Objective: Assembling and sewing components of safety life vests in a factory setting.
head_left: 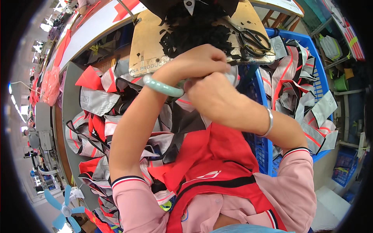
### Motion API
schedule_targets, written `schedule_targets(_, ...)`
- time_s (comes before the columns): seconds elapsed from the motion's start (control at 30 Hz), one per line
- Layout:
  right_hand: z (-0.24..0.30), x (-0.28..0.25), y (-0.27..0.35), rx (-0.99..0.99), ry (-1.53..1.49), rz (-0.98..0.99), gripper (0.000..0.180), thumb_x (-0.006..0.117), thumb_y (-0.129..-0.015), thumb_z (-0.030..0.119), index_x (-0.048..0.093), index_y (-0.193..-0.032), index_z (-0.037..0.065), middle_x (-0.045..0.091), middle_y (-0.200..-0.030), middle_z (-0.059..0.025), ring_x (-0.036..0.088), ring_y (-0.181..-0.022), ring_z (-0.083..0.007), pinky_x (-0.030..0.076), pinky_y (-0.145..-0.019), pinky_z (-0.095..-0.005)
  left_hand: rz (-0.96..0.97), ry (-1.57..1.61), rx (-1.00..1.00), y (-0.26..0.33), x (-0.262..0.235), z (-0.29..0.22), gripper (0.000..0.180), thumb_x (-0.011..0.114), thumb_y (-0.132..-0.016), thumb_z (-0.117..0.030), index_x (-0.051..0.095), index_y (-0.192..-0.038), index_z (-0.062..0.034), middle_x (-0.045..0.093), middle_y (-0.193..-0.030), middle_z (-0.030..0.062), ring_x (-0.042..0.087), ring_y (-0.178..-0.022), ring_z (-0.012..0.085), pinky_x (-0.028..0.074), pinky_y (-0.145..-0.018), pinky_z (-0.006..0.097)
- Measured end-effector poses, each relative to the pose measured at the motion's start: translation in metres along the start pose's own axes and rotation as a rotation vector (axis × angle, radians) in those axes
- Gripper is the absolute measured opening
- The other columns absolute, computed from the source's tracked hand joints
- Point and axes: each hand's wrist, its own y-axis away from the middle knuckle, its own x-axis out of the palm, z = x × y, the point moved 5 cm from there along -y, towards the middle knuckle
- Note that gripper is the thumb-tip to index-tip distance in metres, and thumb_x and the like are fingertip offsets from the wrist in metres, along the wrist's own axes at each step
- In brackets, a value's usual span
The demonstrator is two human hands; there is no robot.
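My left hand (210, 59), below a pale green bangle (163, 86), is curled closed at the front edge of a worn board (149, 37). Just nearer to me is my right hand (211, 93), also closed, its fingers turned in under my left wrist. The two hands overlap and touch. Grey fabric with a red stripe (185, 104) shows beneath them, but what either hand grips is hidden. Black scraps (196, 37) lie heaped on the board beyond my hands. Black-handled scissors (253, 40) rest at the board's right side.
Striped grey and red fabric pieces (99, 101) fill a grey bin (72, 83) on the left. More of them fill a blue crate (318, 70) on the right. A dark machine part (190, 7) overhangs the board. A blue fan (66, 211) stands at lower left.
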Motion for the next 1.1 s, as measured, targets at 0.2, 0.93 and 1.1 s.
schedule_targets(0.2,-0.074,-0.013,0.036,0.368,-0.802,-0.219,0.021,0.063,-0.083,0.016,0.06,-0.093,-0.002,0.063,-0.077,-0.015,0.06,-0.066,-0.0239,0.046,-0.061,-0.0334,-0.561,0.221,0.059,0.077,0.025,0.046,0.032,0.063,-0.087,-0.025,0.064,-0.105,0.0015,0.067,-0.089,0.0047,0.059,-0.083,0.0112,0.046,-0.076,0.025)
schedule_targets(0.93,-0.153,-0.021,-0.039,0.451,-0.87,-0.295,0.037,0.065,-0.074,0.029,0.066,-0.093,-0.003,0.064,-0.072,-0.014,0.061,-0.067,-0.0212,0.048,-0.064,-0.0316,-0.692,0.702,-0.104,0.066,-0.088,0.049,0.028,0.069,-0.082,-0.014,0.067,-0.104,0.0024,0.068,-0.096,0.0041,0.06,-0.088,0.0111,0.044,-0.082,0.023)
schedule_targets(1.1,-0.16,-0.015,-0.047,0.456,-0.914,-0.267,0.03,0.063,-0.081,0.026,0.066,-0.091,-0.002,0.06,-0.073,-0.002,0.054,-0.07,-0.009,0.043,-0.064,-0.0261,-0.721,0.719,-0.121,0.063,-0.096,0.05,0.026,0.068,-0.083,-0.013,0.067,-0.103,0.0022,0.068,-0.095,0.0047,0.062,-0.087,0.0128,0.047,-0.079,0.024)
